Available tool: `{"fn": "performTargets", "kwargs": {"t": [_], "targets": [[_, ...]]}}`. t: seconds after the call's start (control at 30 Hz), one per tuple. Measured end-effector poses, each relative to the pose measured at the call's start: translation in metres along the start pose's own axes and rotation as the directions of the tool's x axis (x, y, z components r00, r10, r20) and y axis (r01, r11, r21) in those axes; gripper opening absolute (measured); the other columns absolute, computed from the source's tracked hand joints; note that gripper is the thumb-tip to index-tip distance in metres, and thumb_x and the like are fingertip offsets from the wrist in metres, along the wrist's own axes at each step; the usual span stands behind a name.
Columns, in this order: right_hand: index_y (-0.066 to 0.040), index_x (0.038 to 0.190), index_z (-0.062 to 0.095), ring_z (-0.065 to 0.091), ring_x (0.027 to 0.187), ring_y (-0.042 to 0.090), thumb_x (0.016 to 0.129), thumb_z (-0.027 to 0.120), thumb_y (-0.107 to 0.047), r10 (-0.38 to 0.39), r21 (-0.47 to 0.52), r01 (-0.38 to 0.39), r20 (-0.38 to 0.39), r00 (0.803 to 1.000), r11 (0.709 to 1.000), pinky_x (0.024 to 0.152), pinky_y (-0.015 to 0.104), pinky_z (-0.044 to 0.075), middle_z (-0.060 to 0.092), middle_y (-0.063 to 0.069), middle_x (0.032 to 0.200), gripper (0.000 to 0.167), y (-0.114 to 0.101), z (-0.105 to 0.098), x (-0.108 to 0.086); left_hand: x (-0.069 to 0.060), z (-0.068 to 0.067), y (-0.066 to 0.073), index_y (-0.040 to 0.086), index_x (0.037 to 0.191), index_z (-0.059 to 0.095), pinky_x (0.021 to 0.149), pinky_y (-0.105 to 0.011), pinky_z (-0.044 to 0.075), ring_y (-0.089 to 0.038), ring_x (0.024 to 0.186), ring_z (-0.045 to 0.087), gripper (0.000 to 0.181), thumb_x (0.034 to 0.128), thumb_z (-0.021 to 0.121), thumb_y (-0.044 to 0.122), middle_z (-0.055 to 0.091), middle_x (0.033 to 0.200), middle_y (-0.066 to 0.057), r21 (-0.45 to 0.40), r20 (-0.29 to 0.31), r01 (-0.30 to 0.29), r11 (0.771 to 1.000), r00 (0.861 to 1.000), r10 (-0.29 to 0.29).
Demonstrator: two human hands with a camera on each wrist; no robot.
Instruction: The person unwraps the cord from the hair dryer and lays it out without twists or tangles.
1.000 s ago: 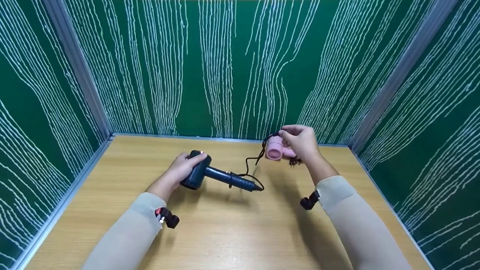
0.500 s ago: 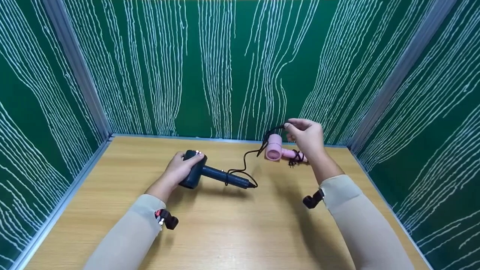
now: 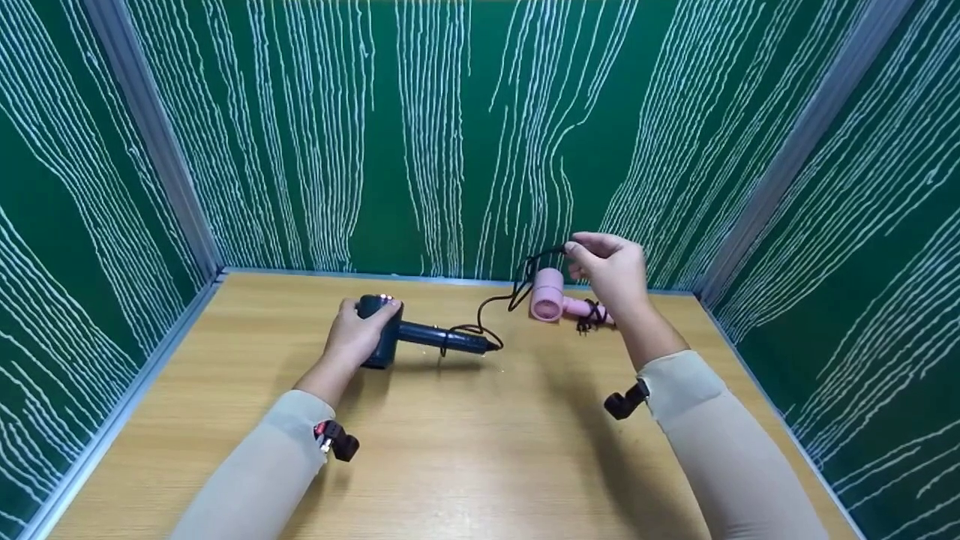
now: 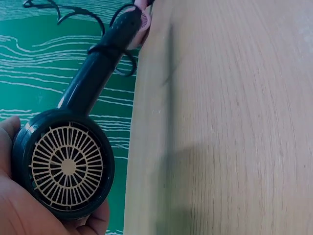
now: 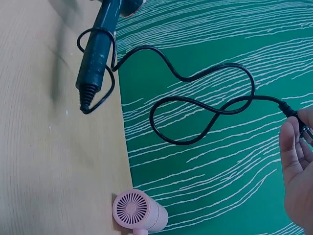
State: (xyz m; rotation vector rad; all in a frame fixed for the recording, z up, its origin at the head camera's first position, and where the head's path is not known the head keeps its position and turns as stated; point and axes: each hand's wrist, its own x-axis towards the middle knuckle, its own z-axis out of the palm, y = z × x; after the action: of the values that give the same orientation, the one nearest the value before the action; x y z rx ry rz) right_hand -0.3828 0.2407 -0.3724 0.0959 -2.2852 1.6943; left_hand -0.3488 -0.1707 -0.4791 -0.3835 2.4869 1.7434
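A dark teal hair dryer is held above the table by my left hand, which grips its round body with the thumb on top. Its handle points right, and one loop of black cord circles the handle. The grille on the body's end shows in the left wrist view. At the cord's far end, my right hand pinches the plug, raised near the back wall. Between the hands the cord hangs slack in a loop. A pink hair dryer lies on the table just left of the right hand.
The pink dryer's dark cord is wound around its handle, with the plug beside it. The wooden table is bounded by green walls with white wavy lines at the back and both sides.
The teal dryer has moved slightly left and back in my left hand, its handle now more level. My right hand has risen and shifted a little right with the plug, uncovering the pink dryer's handle.
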Motion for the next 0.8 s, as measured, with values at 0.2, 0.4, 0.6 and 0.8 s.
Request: {"fn": "performTargets", "kwargs": {"t": [0.2, 0.4, 0.6, 0.8], "targets": [[-0.008, 0.128, 0.083, 0.079, 0.083, 0.015, 0.106, 0.084, -0.029, 0.0, 0.016, 0.0, 0.006, 1.0, 1.0, 0.08, 0.027, 0.069, 0.084, 0.006, 0.11, 0.031, 0.0, -0.003, -0.004, -0.002, -0.001, -0.001, 0.012, 0.179, 0.016, 0.135, -0.06, 0.042, -0.039, 0.155, 0.049, 0.11, 0.1044, 0.063, 0.078, 0.04, 0.176, -0.024, -0.068, -0.061, -0.01, 0.998, 0.998, 0.005], [-0.009, 0.132, 0.082, 0.078, 0.086, 0.015, 0.107, 0.083, -0.029, 0.045, 0.038, -0.045, 0.013, 0.999, 0.998, 0.084, 0.029, 0.069, 0.083, 0.004, 0.109, 0.032, 0.006, -0.011, -0.005, -0.002, -0.003, -0.002, 0.015, 0.181, 0.006, 0.136, -0.059, 0.04, -0.039, 0.16, 0.045, 0.112, 0.1061, 0.061, 0.077, 0.033, 0.182, -0.023, -0.124, -0.085, 0.013, 0.992, 0.996, -0.023], [-0.013, 0.132, 0.082, 0.078, 0.089, 0.017, 0.108, 0.082, -0.031, 0.063, 0.057, -0.063, 0.012, 0.998, 0.996, 0.086, 0.029, 0.069, 0.082, 0.002, 0.109, 0.031, 0.006, -0.017, -0.006, 0.0, -0.004, -0.002, 0.016, 0.182, 0.001, 0.139, -0.059, 0.035, -0.039, 0.163, 0.042, 0.115, 0.1056, 0.059, 0.079, 0.03, 0.184, -0.022, -0.14, -0.104, 0.019, 0.99, 0.994, -0.034], [-0.012, 0.132, 0.081, 0.077, 0.087, 0.016, 0.108, 0.082, -0.031, 0.056, 0.038, -0.058, 0.031, 0.998, 0.998, 0.087, 0.03, 0.069, 0.082, 0.0, 0.104, 0.031, 0.009, -0.022, -0.006, -0.001, -0.004, 0.0, 0.017, 0.182, -0.001, 0.139, -0.058, 0.036, -0.038, 0.162, 0.042, 0.115, 0.1057, 0.06, 0.079, 0.031, 0.183, -0.022, -0.167, -0.116, 0.015, 0.986, 0.993, -0.035]]}}
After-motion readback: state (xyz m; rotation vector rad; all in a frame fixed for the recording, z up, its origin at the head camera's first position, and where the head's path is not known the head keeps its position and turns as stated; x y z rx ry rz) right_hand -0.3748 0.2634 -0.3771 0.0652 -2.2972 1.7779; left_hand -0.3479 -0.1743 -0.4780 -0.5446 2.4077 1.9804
